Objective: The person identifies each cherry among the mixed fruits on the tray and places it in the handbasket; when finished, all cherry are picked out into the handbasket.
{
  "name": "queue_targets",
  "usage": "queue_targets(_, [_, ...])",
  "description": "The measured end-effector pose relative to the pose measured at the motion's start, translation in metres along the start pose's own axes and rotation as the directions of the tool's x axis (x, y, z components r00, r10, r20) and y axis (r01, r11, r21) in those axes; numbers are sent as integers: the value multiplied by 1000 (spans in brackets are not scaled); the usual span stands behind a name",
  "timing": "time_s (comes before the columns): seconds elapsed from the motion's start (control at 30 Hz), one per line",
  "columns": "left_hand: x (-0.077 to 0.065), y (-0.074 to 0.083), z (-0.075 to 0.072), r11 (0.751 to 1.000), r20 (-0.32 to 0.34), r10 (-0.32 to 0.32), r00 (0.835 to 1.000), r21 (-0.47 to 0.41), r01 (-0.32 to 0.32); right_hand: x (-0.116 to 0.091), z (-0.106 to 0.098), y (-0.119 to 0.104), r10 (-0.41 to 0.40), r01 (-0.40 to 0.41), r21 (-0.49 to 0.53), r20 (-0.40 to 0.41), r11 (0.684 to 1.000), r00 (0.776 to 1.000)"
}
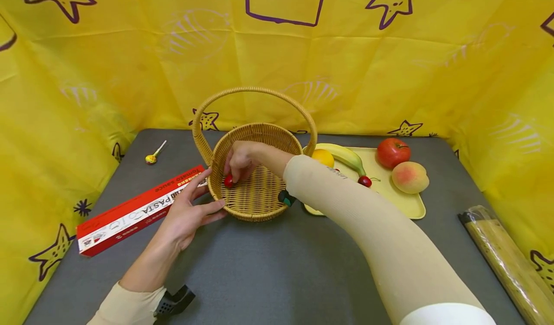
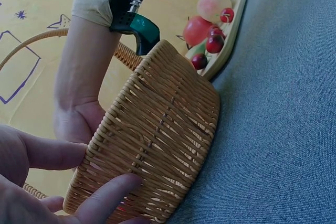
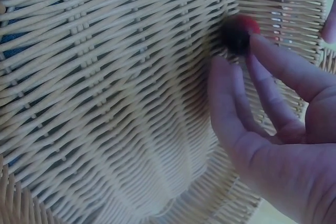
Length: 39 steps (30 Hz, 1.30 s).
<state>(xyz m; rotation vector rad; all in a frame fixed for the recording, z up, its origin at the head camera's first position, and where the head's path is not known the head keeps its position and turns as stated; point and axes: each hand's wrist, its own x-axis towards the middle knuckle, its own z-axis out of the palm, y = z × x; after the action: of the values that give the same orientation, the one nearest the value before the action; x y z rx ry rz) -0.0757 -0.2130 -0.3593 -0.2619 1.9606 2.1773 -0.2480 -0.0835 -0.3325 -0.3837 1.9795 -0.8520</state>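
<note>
My right hand (image 1: 243, 161) reaches down into a round wicker basket (image 1: 255, 216) with a tall hoop handle. Between thumb and fingertips it pinches a small red cherry (image 1: 228, 181), low beside the basket's left wall. The cherry (image 3: 239, 34) looks dark on its shaded side in the right wrist view. My left hand (image 1: 190, 217) rests against the basket's left side with fingers spread and fairly straight. In the left wrist view, one fingertip touches the basket's rim (image 2: 113, 111) and another finger lies along the outer wall.
Right of the basket, a pale yellow tray (image 1: 415, 210) bears a banana (image 1: 344, 156), an orange fruit (image 1: 323, 157), a red apple (image 1: 393, 153), a peach (image 1: 409, 177) and cherries. A red pasta box (image 1: 138, 212), a lollipop (image 1: 151, 158) and a clear-wrapped packet (image 1: 506, 257) lie around.
</note>
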Motion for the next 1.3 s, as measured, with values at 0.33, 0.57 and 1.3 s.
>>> queue_targets(0.33, [3,0,2,1000,1,-10,1000,1,10,0,-6,4,5,-5,15,-2,1000,1000])
queue_targets(0.57, [4,0,2,1000,7,-12,1000,5,12,-8,-8,3,-14,14,-7,-15,1000,1000])
queue_targets(1.3, [3,-1,1,1000,7,-16,1000,4,16,-51,-19,21,-143,142,27,58,989,988])
